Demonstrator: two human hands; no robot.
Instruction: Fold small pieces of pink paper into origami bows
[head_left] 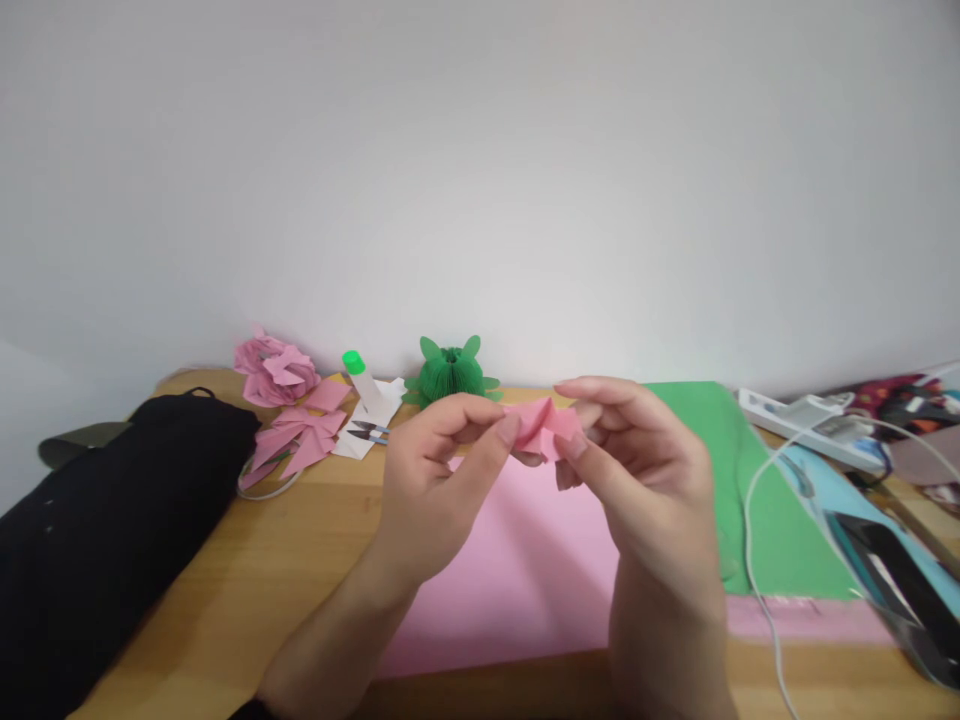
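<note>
Landmark: pink sheet (517, 590), flat on wooden table (300, 570). Left hand (442, 480) and right hand (652, 480) up above it, each pinching folded pink paper (540, 428) between thumb and fingers, left hand on its left end, right hand on its right end. Paper is creased, clear of the sheet. Phone (900, 585) well right of the sheet; black cloth item (135, 510) well left. Green sheet (787, 545) right of it. Beyond the sheet, to the left: loose pink pieces (311, 430), small dark-bladed snips (367, 432), green-capped glue stick (364, 380), pink paper flower (277, 370). Green pleated paper figure (450, 378) past its far edge, near wall (480, 200).
</note>
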